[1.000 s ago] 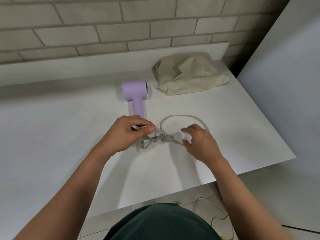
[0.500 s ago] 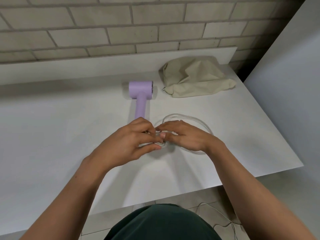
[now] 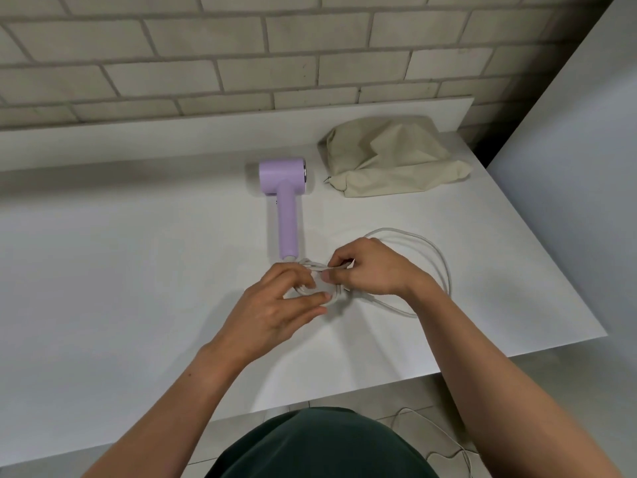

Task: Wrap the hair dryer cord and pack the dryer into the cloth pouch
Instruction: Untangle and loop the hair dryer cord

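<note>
1. The left hand (image 3: pixel 279 305) is resting on the worktop (image 3: pixel 138 270), its fingers curled and pinching the bunched coils of the cord (image 3: pixel 413 234).
2. The hair dryer (image 3: pixel 287 208) is lying flat, its handle end pointing at the person, just beside both hands.
3. The right hand (image 3: pixel 368 267) is gripping cord strands between thumb and bent fingers, close against the left hand, and a wide loop is trailing out to its right.
4. The cloth pouch (image 3: pixel 389 160) is lying crumpled near the back right corner, well apart from the hands.
5. Bare worktop is spreading out to the left, while the right edge is running near the loop.

Lilac dryer (image 3: pixel 286 188) flat, white cord (image 3: pixel 437 257) looped, beige pouch (image 3: pixel 389 160) nearby
</note>
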The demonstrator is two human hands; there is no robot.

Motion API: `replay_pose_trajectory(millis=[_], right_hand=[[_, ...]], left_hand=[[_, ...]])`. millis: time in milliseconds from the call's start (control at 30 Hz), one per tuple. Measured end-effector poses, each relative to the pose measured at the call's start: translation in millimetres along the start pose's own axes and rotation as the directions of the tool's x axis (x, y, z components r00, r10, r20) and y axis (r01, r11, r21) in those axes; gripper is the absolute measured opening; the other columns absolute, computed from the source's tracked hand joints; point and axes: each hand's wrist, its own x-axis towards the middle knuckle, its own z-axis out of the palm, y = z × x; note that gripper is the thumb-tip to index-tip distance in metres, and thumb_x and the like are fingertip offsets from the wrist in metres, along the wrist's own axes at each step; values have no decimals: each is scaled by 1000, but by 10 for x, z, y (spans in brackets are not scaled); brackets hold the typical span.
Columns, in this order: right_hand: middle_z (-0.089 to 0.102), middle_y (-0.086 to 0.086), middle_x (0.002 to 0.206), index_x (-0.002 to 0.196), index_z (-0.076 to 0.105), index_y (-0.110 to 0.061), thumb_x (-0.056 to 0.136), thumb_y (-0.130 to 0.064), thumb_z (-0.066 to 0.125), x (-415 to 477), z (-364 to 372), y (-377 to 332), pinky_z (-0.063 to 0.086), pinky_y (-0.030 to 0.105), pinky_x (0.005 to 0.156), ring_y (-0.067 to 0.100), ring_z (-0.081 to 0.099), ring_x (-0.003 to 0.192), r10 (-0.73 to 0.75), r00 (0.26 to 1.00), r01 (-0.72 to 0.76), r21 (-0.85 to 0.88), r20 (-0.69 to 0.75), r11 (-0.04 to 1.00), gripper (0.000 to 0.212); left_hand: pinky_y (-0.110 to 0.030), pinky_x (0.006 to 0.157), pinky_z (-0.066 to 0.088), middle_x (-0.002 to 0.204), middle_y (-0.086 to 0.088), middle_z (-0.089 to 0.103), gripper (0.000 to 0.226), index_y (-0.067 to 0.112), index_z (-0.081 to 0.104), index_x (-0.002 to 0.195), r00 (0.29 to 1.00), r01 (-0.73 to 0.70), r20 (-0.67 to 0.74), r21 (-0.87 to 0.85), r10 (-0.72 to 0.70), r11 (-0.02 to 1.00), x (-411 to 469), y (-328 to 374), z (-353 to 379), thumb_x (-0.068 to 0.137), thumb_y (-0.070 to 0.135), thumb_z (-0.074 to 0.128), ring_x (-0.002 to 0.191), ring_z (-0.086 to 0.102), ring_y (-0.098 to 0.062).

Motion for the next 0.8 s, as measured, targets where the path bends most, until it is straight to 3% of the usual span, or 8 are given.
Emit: replay_pose_trajectory(millis=[100,200,267,333,433,600,700,800], right_hand=[[75,-13,83,84,77,-27,88,-39,73,-35,102,21,52,26,74,1,66,81,43,992,-37,54,-116,998,13],[73,-12,77,84,76,-25,90,-35,70,-62,215,10,46,21,64,2,63,75,60,974,-45,73,-220,996,12],[72,-12,77,87,75,-25,91,-35,70,-66,271,2,45,22,66,6,61,76,38,957,-23,52,-289,998,12],[71,-13,83,92,77,-24,92,-35,69,-60,325,-12,48,29,73,10,61,80,8,943,1,25,-333,1000,13],[72,-13,95,100,78,-28,93,-42,67,-62,349,-46,54,38,83,17,64,93,-6,947,-12,-55,-322,998,19],[71,-8,115,118,75,-36,102,-34,57,-137,136,-70,52,43,95,22,62,111,-35,995,21,-148,-94,989,24],[75,-7,111,114,74,-40,101,-35,57,-134,79,-117,54,41,87,28,63,107,-31,982,-32,-330,-184,943,23],[72,-6,111,114,74,-40,102,-37,57,-95,120,-180,50,37,80,29,63,104,-64,951,-51,-357,-302,933,21]], left_hand=[[-25,92,53,116,-1,63,17,24,82,103,937,298,-68,-350,-342,888,36,144,-17,90,34,78,110,64,-16],[-15,81,54,113,10,60,21,34,75,111,633,654,-26,-517,-774,552,193,250,-46,91,29,77,106,64,-3],[-21,80,57,106,6,64,23,27,72,114,426,761,221,-613,-877,215,280,170,-69,92,27,77,100,67,-6],[-29,75,59,92,-7,67,12,11,74,102,355,750,502,-656,-788,-80,330,96,-157,98,22,70,91,68,-22],[-35,74,62,81,-12,66,11,6,77,102,365,794,541,-606,-757,-50,362,-5,-249,98,13,69,80,66,-22],[-38,68,64,80,-7,70,15,11,78,104,389,835,444,-541,-808,105,435,-111,-333,91,4,76,73,70,-17],[-46,76,65,88,-12,71,18,13,77,103,418,840,446,-522,-791,150,469,-113,-341,89,2,76,77,72,-20],[-50,81,64,104,-18,73,17,9,72,104,405,833,480,-544,-778,97,553,-128,-379,89,5,78,93,74,-31]])
